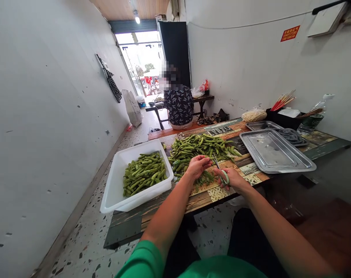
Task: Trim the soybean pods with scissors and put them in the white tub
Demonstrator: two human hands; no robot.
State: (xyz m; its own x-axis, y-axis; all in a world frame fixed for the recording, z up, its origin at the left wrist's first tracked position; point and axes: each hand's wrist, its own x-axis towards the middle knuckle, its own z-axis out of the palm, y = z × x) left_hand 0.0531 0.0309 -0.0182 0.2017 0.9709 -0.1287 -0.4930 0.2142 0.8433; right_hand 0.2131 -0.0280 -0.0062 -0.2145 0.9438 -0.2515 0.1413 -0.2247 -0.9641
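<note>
Pods [146,172] in the table's [126,227] left-edge tub [149,193] look done, a heap [201,144] waits, left hand [199,166] pinching one, right hand [232,178] gripping scissors [217,163].

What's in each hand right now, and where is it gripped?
The right hand holds scissors by the handles. The left hand seems to pinch a green pod, but which part cannot be told.

Daylight floods through the tall glass doorway [140,63], bleached nearly white. A small glowing white ceiling bulb [137,18] shines nearby. The heaped slender green pods [204,144] look fairly sharp; the rectangular silver metal tray [275,154] carries pale glare. The lower right sinks into shadow, wide-angle distortion stretches the edges, and pixelation hides the head of the seated person in a dark leaf-print shirt [179,104].
</note>
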